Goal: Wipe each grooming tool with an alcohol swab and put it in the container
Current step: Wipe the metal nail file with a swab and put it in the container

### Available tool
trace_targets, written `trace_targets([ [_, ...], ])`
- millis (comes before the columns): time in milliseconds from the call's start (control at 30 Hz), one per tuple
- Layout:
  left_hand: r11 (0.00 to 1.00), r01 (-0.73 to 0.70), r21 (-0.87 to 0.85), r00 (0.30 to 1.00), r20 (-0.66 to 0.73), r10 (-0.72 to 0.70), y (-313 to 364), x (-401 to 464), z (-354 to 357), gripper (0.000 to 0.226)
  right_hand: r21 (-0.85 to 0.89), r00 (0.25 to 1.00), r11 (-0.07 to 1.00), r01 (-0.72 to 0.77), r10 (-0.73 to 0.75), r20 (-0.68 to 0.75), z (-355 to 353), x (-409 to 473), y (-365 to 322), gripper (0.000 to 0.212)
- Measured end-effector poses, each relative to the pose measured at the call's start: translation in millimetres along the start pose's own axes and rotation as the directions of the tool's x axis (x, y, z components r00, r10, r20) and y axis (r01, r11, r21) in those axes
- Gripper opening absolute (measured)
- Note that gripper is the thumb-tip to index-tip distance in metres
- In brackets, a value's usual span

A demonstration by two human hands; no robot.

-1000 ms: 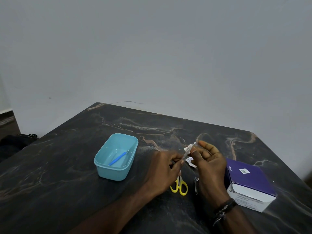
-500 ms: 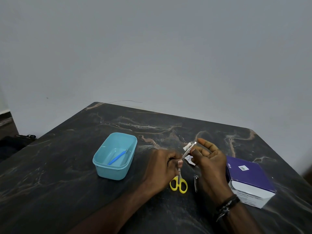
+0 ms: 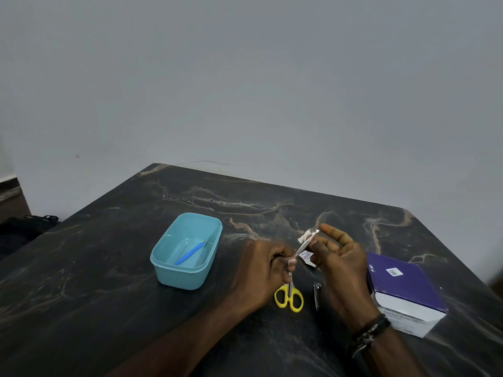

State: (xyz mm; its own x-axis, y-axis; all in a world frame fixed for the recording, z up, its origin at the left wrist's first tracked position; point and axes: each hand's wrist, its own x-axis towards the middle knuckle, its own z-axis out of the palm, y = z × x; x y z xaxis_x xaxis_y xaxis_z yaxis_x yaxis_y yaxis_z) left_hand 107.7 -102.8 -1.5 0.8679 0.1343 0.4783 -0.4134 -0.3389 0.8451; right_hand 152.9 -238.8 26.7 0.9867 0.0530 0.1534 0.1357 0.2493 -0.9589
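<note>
My left hand (image 3: 268, 265) pinches the lower end of a thin metal nail file (image 3: 306, 242), which slants up to the right above the table. My right hand (image 3: 339, 257) holds a white alcohol swab (image 3: 305, 235) and its torn wrapper (image 3: 307, 257) against the file, with the index finger stretched out. Under my hands on the table lie yellow-handled scissors (image 3: 289, 296) and a metal nail clipper (image 3: 316, 295). The light blue container (image 3: 187, 250) stands to the left with a blue tool (image 3: 190, 253) lying inside it.
A purple and white swab box (image 3: 405, 291) sits at the right, close to my right wrist. The dark marble table (image 3: 109, 281) ends at a grey wall behind. A dark bag (image 3: 24, 227) lies on the floor at far left.
My hands stayed together over the scissors. The file and swab shifted only slightly between my fingers.
</note>
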Motion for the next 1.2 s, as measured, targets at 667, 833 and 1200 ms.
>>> trace_targets([
  [667,0.999,0.019,-0.028,0.998,-0.053,-0.02,1.1,0.2,-3.8,0.016,-0.074,0.996,0.997,-0.025,0.032,0.089,6.2,-3.7,1.8,0.031],
  [833,0.998,0.047,-0.039,0.999,-0.009,-0.047,0.6,-1.7,1.1,0.015,0.025,1.0,0.999,-0.02,0.02,-0.018,-0.3,0.8,-0.5,0.029],
  [1200,0.996,0.056,-0.067,0.997,-0.042,-0.059,2.3,-0.9,-1.8,0.014,-0.018,0.996,0.999,-0.046,0.047,0.073,2.3,-0.8,-0.3,0.028],
])
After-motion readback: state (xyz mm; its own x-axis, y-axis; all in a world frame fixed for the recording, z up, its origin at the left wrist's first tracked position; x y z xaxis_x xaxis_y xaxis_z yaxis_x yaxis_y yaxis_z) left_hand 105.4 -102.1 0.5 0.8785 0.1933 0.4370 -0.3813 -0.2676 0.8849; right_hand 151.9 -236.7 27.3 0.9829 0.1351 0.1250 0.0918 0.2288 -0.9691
